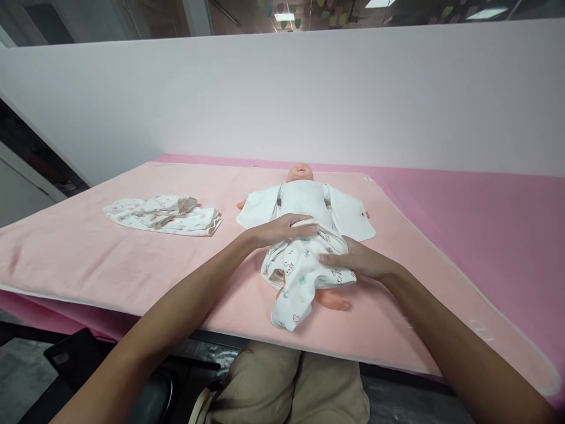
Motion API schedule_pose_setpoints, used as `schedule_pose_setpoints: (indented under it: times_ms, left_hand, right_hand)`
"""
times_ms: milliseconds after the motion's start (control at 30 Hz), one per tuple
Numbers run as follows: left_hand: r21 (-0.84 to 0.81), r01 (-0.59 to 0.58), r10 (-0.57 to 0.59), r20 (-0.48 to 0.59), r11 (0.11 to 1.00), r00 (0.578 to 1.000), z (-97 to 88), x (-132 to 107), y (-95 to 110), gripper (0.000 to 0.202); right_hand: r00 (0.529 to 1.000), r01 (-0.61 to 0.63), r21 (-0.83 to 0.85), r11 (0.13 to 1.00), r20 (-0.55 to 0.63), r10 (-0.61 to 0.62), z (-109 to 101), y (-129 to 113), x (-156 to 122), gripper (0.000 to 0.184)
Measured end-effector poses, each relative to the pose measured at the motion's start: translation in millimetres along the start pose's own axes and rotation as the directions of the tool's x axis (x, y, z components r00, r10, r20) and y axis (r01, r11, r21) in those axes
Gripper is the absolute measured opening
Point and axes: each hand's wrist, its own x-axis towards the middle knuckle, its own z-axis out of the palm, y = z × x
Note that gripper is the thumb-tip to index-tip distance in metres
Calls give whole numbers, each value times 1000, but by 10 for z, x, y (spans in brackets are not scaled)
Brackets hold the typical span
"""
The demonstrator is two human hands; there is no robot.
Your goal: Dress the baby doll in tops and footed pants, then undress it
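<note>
A baby doll (301, 173) lies on its back, head toward the wall, in a white top (304, 197) with wide flared sleeves. Over its hips and legs is a bunched white baby garment (304, 268) with small animal prints, one tube of it hanging toward me. My left hand (282, 231) is closed on the garment's gathered upper edge at the doll's belly. On the other side, my right hand (364, 258) pinches the cloth, thumb on top and fingers partly hidden under it. A bare doll foot (335, 300) shows below the garment.
Left of the doll lies a folded printed baby garment (165, 215) on the pale pink blanket (176, 265). A darker pink cover (498, 235) shows at the right. A white wall (282, 100) stands behind the table. Below the near edge are a dark chair (152, 394) and my knees.
</note>
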Motion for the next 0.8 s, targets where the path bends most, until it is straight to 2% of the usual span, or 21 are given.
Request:
schedule_pose_setpoints:
  times_ms: [100,167,233,333,400,467,567,667,800]
  left_hand:
    - [157,93,-109,98,983,989,-71,-30,3,55]
    - [208,104,-134,135,973,982,-90,-44,1,56]
    - [175,65,-85,108,982,990,-76,-46,-4,57]
    - [103,19,-19,-7,994,1000,-13,-32,-7,58]
    - [86,26,-23,-28,996,999,23,-22,-3,57]
    - [80,32,-33,4,996,999,28,-17,-4,55]
    - [38,23,-26,65,999,998,-29,-25,-37,65]
    - [9,41,-42,121,999,992,-85,-41,-76,76]
    - [27,27,-29,69,999,997,-46,-48,-43,62]
  right_hand:
    - [981,80,62,995,-180,-68,-56,34,19,50]
    - [964,117,86,989,-248,-93,-88,49,23,51]
    - [975,94,76,993,-209,-76,-96,44,9,54]
    - [1000,22,-46,999,-7,-22,-65,-8,-34,61]
    - [996,22,-124,992,88,-11,-37,-50,-57,70]
    - [995,56,-131,990,90,-44,-26,-66,-59,74]
    - [991,132,-33,991,-27,-133,-53,-10,-29,66]
    - [984,146,43,988,-108,-141,-100,87,-16,61]
    - [1000,12,-66,998,20,-11,-113,102,-78,58]
